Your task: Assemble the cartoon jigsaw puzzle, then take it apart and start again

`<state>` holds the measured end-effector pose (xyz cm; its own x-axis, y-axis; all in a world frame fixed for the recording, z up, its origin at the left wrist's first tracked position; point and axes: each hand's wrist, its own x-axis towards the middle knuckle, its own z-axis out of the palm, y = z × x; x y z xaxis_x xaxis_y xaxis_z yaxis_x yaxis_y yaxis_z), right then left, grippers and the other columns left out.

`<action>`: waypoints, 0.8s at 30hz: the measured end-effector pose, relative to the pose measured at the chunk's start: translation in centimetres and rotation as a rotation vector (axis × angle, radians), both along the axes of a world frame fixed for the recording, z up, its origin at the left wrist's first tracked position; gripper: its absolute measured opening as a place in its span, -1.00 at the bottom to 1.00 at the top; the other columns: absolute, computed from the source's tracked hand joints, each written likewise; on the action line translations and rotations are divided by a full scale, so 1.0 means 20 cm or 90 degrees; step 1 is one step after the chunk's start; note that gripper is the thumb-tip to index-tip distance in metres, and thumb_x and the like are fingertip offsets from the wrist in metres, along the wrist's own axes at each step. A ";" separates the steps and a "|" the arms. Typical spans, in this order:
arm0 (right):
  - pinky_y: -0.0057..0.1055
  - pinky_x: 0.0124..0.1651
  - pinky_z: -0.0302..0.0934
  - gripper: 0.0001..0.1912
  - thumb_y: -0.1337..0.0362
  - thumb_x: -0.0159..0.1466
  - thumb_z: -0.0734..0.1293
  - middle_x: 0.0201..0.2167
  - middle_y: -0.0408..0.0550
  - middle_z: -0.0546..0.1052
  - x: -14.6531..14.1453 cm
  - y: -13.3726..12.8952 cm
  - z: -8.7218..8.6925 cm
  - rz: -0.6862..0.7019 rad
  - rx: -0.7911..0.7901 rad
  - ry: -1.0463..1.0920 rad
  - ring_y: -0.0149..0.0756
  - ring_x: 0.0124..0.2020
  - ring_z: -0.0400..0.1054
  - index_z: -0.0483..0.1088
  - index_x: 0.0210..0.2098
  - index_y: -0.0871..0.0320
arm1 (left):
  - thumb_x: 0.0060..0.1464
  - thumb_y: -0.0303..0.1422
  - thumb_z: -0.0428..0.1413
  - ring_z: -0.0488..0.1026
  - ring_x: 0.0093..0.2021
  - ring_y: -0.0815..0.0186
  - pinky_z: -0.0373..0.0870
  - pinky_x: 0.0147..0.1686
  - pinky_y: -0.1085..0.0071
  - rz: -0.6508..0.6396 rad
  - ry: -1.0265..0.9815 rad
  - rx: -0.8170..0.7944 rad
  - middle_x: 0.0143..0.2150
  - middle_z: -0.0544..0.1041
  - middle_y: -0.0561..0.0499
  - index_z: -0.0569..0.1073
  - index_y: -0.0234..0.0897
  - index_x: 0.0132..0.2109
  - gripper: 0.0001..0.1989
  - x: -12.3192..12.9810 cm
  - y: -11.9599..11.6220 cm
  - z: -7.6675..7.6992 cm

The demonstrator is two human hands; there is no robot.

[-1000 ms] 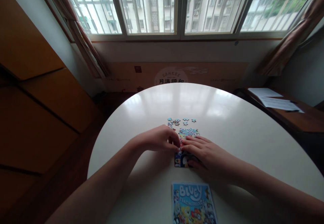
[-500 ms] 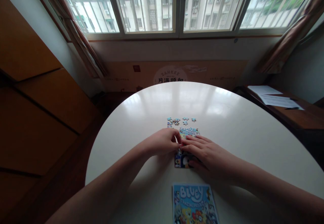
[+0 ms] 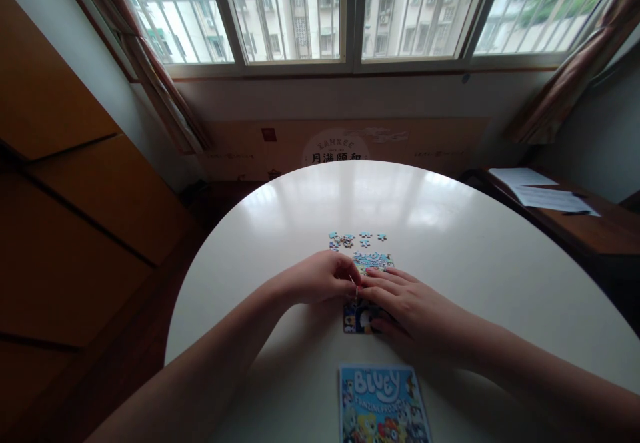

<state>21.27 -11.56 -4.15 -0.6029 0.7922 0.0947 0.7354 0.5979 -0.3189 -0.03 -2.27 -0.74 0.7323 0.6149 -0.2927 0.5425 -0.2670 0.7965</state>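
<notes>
A partly joined puzzle (image 3: 356, 321) lies on the white round table (image 3: 280, 223), largely covered by both hands. My left hand (image 3: 323, 277) is at its left edge, thumb and forefinger closed on a small puzzle piece (image 3: 355, 285) that shows as a thin edge. My right hand (image 3: 400, 296) lies flat on the puzzle's right side, fingers apart, its fingertips close to the left hand's. Several loose pieces (image 3: 348, 240) lie just beyond the puzzle. Nearer to me is a blue picture card (image 3: 383, 399) marked "BLUEY".
A dark side table (image 3: 607, 229) with papers (image 3: 550, 199) and pens stands at the right. Wooden cabinets (image 3: 75, 203) are at the left. Beyond the round table are a printed cardboard panel (image 3: 225, 143) and a barred window.
My left fingers have shifted slightly at the puzzle's left edge, and the piece between them now looks tilted up. My right hand has stayed in place.
</notes>
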 end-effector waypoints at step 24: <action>0.04 0.39 0.06 -0.56 0.20 0.37 0.26 0.31 -0.06 0.32 0.02 0.00 0.01 0.005 0.012 0.009 -0.10 0.34 0.19 0.34 0.24 0.02 | 0.11 -0.39 0.18 0.47 -0.31 0.34 0.33 -0.30 0.45 -0.153 0.018 0.234 -0.28 0.60 -0.02 0.62 -0.25 -0.20 -0.87 -0.09 0.09 0.02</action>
